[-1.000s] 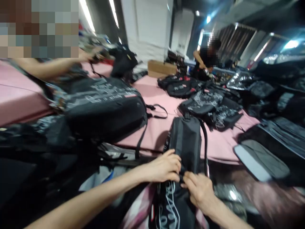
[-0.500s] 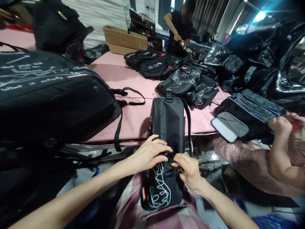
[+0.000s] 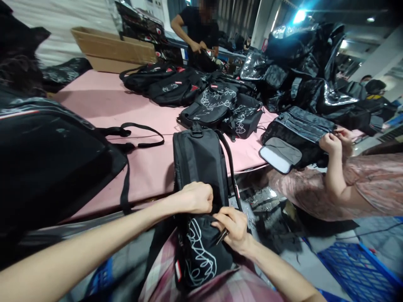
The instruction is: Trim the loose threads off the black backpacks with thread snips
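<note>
— Where is the backpack (image 3: 198, 159)?
— Its lower end sits on the plaid cloth (image 3: 157, 281) in the lap. Its top leans over the edge of the pink tabletop (image 3: 103, 100).

— Any writing on it?
— A white scribble print (image 3: 198, 251) near the bottom, loops only, no letters I can make out. Beside it is a small red-and-white tag (image 3: 178, 271), its text too small to read.

— And the hands?
— The left hand (image 3: 197, 197) is curled tight, bunching the backpack's fabric at its middle. The right hand (image 3: 233, 228), just beside it, has its fingers closed around a thin dark tool (image 3: 221, 236) and rests on the fabric.

— What's farther out?
— To the left lies a big black bag (image 3: 47, 167), one strap (image 3: 126, 188) hanging over the tabletop edge. To the right, a co-worker's hand (image 3: 329, 142) grips a grey bag (image 3: 299, 128). Beyond are more bags (image 3: 217, 100) with the same white scribble and small red tags, then a cardboard box (image 3: 110, 50). At the far end, a person in black (image 3: 198, 29) handles another bag.
</note>
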